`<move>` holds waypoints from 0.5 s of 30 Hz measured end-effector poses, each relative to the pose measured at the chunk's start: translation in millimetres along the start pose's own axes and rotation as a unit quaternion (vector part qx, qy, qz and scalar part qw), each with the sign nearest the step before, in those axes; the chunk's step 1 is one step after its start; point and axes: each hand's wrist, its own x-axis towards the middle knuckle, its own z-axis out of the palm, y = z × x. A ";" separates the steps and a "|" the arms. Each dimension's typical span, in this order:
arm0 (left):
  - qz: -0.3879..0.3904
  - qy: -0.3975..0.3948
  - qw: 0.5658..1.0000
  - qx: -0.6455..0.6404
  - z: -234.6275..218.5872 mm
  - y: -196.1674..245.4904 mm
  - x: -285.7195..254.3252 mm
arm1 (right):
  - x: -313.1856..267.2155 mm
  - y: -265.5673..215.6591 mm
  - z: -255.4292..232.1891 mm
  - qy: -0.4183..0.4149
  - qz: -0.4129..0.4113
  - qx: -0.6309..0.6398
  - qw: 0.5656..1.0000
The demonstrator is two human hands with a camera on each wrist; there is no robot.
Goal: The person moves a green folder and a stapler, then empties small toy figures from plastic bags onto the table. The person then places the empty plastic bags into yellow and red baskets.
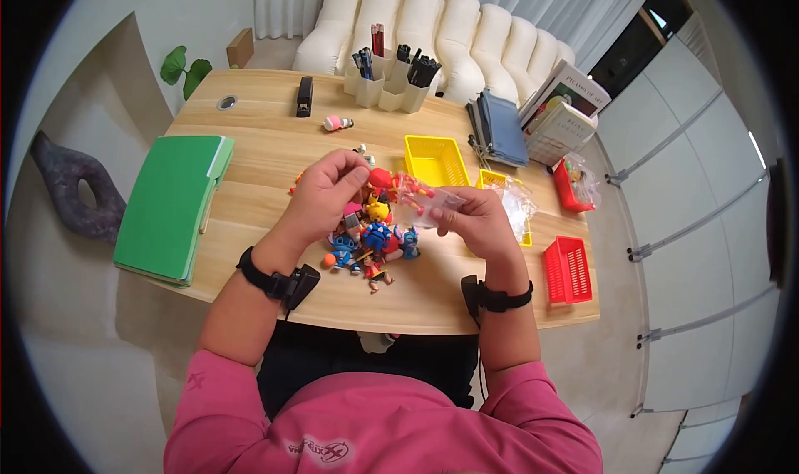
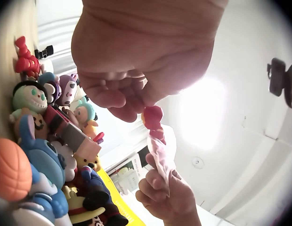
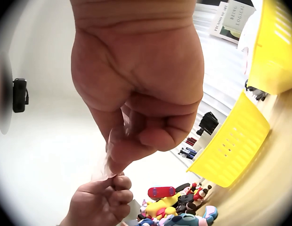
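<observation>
Left hand (image 1: 320, 198) pinches the head end of a red toy figure (image 1: 383, 179) between thumb and curled finger; right hand (image 1: 483, 223) grips a clear bag (image 1: 426, 205) that sleeves the lower part, presumably to keep both taut. Clock centred on figure, 12 pointing away from the person: bag runs toward 4, held raised above the table (image 1: 258, 141). Pile of toy figures (image 1: 376, 236) at 7, probably for short reach. Yellow basket (image 1: 437, 162) at 2; second yellow basket (image 1: 493, 176) at 3 bears loose plastic (image 1: 519, 210), likely keeping wrappers apart from toys. Red basket (image 1: 568, 272) at 4. Pen holders (image 1: 366, 89) at 12, green folder (image 1: 171, 212) at 9, seemingly set back for working room.
</observation>
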 end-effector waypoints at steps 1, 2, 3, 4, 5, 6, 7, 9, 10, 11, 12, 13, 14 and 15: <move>-0.008 -0.001 1.000 0.006 -4.9 1.4 1.7 | 1.4 6.3 0.0 0.037 -0.032 0.005 0.999; -0.039 0.025 0.999 -0.001 -11.6 5.0 3.6 | 1.5 12.7 0.6 0.076 -0.063 0.011 0.995; -0.071 0.052 0.996 -0.009 -16.2 9.1 4.5 | 0.5 17.1 -0.9 0.100 -0.078 0.062 0.990; -0.069 0.093 0.993 -0.003 -18.8 13.3 4.9 | -1.5 14.5 -2.3 0.131 -0.075 0.085 0.985; -0.076 0.090 0.993 0.003 -23.1 12.1 6.9 | -3.2 10.5 -3.5 0.161 -0.072 0.106 0.979; -0.046 0.140 0.989 0.031 -28.0 10.7 9.3 | -1.7 9.8 -3.1 0.185 -0.080 0.122 0.972; -0.015 0.189 0.980 0.058 -31.9 9.2 11.6 | -0.3 12.4 -3.5 0.187 -0.079 0.128 0.971; -0.008 0.228 0.968 0.109 -38.1 0.9 15.7 | 1.3 16.6 -3.1 0.213 -0.096 0.135 0.963; 0.003 0.267 0.951 0.154 -40.5 -2.3 17.3 | 1.7 15.8 -0.1 0.215 -0.090 0.142 0.962; 0.003 0.267 0.951 0.159 -43.0 -4.3 18.6 | 1.6 14.6 2.7 0.214 -0.090 0.146 0.961; 0.005 0.280 0.941 0.188 -45.2 -5.7 19.4 | 0.9 13.4 5.5 0.203 -0.080 0.154 0.964; 0.007 0.293 0.931 0.218 -47.6 -7.5 20.2 | 0.4 12.9 8.2 0.192 -0.070 0.161 0.966; 0.007 0.292 0.930 0.222 -51.8 -12.0 21.9 | 0.2 13.1 10.8 0.192 -0.070 0.165 0.965; 0.005 0.293 0.919 0.263 -57.0 -17.3 24.1 | 0.1 13.3 13.2 0.180 -0.068 0.164 0.967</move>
